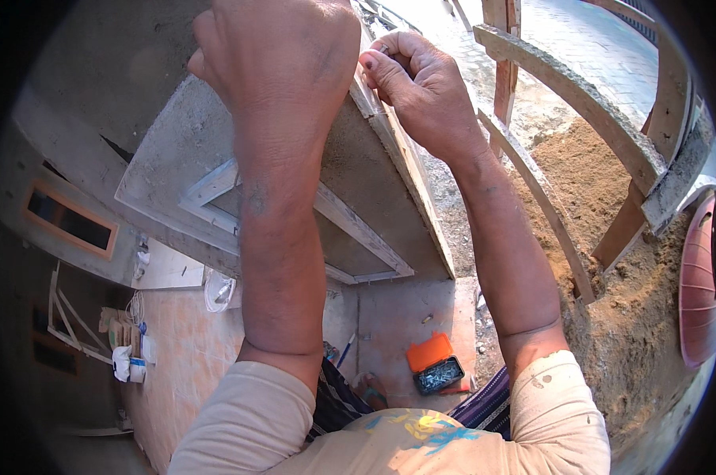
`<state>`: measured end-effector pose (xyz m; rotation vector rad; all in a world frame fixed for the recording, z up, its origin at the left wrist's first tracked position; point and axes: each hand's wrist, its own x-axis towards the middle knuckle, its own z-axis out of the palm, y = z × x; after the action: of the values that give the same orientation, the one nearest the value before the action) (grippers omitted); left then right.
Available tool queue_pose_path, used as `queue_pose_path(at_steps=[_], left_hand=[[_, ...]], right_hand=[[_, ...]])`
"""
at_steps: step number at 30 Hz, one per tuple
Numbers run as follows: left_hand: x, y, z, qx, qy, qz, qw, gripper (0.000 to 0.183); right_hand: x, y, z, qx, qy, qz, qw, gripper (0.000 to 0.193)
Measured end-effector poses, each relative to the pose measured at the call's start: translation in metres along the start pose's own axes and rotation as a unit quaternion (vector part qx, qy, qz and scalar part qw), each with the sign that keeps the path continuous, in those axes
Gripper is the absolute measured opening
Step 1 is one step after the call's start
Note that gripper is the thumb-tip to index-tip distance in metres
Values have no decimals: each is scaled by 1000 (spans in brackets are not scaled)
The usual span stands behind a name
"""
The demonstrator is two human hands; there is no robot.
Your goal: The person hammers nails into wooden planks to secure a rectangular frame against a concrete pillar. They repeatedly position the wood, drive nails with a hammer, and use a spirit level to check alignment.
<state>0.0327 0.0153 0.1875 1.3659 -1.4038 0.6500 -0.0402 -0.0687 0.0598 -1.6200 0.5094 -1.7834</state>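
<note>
Both of my arms are raised to the wooden edge strip (409,178) of a rough grey panel (358,158). My left hand (283,55) is closed with its back toward me, partly cut off by the top of the picture. Whatever its curled fingers hold is hidden. Across the strip, my right hand (425,87) is closed in a pinch, thumb against bent fingers. A tiny piece may show at its fingertips, too small to name. Pale wooden battens (362,229) cross the panel's face below my hands.
An orange-lidded box (439,374) of small metal fasteners lies on the floor near my legs. Right of me, curved wooden frames (572,91) stand over a sand heap (580,174), beside a reddish wheelbarrow tray (697,285). Bags and a bucket (137,370) sit at left.
</note>
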Motion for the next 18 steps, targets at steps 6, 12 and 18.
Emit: queue_pose_path(at_steps=[6, 12, 18], left_hand=[[2, -18, 10, 135, 10, 125, 983, 47], [8, -32, 15, 157, -16, 125, 980, 55], [9, -34, 14, 171, 3, 136, 976, 55]], right_hand=[[-7, -6, -7, 91, -21, 22, 995, 22], [-11, -3, -6, 111, -9, 33, 993, 24], [-11, -11, -2, 101, 8, 59, 993, 19]])
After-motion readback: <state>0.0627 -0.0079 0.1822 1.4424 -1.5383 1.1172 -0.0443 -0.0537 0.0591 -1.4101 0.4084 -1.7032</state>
